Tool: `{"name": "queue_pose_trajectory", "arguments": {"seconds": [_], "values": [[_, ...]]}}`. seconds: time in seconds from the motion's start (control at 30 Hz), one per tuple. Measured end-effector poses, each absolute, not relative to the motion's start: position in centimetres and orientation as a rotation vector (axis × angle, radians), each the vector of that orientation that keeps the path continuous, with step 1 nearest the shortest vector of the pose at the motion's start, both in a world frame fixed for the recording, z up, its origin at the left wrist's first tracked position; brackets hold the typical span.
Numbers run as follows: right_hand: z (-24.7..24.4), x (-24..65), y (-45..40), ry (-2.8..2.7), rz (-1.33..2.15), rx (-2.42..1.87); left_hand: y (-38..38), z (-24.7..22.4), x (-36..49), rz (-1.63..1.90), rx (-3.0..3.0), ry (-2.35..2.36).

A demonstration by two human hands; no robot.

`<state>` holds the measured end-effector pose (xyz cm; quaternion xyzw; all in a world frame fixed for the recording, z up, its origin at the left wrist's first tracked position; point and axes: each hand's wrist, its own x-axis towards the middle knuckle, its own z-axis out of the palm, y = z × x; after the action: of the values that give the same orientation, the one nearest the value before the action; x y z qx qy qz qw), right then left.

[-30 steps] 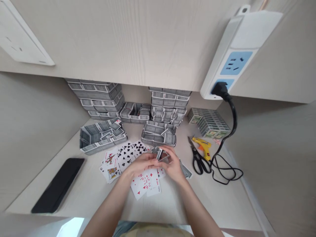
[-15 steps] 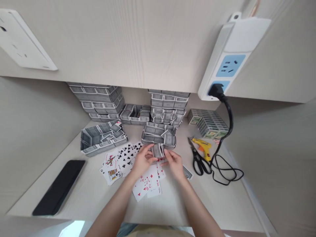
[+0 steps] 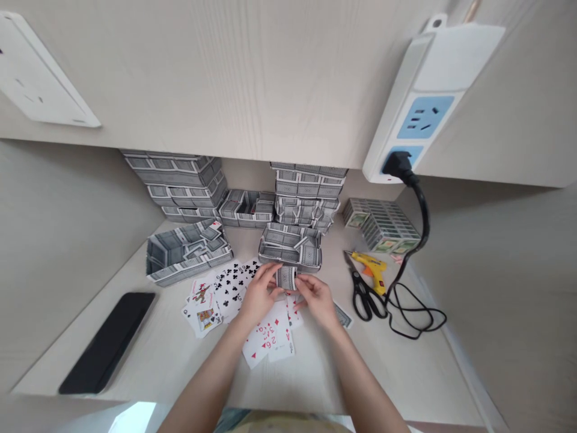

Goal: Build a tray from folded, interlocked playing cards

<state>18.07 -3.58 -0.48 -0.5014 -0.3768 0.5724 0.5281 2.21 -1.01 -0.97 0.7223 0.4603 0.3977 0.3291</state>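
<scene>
Between my two hands is a folded playing card (image 3: 285,278) with a grey patterned back. My left hand (image 3: 260,293) grips its left side, fingers curled round it. At its right edge, my right hand (image 3: 317,296) pinches it with thumb and fingers. Just beyond stands an open box built of folded cards (image 3: 291,246), with loose pieces inside. Red-suit cards (image 3: 269,338) lie face up beneath my hands. Club cards (image 3: 234,282) fan out to the left, beside a joker (image 3: 202,293) and a king (image 3: 208,319).
A larger card-built box (image 3: 189,252) sits left, near a black phone-like slab (image 3: 108,343). Card-built stacks (image 3: 309,192) line the back. Right are scissors (image 3: 365,294), a yellow glue gun (image 3: 370,269), a looped black cable (image 3: 415,313) and boxed card packs (image 3: 387,225). A power strip (image 3: 424,114) hangs above.
The folded card has turned a little in my fingers, showing more of its patterned back, and has shifted slightly left. Both hands keep hold of it.
</scene>
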Motion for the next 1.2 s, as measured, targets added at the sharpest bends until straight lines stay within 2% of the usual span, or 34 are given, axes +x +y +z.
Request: {"name": "queue_pose_trajectory", "arguments": {"seconds": [0.63, 1.2], "values": [[-0.9, 17.9, -3.7, -0.958, 1.3, -1.254, -1.4, -1.1, 2.8, 0.973, 1.788, 1.083], [-1.6, 17.4, -3.8, -1.058, 1.242, -1.21, -1.3, -1.4, 2.6, 1.046, 1.874, 1.205]]}}
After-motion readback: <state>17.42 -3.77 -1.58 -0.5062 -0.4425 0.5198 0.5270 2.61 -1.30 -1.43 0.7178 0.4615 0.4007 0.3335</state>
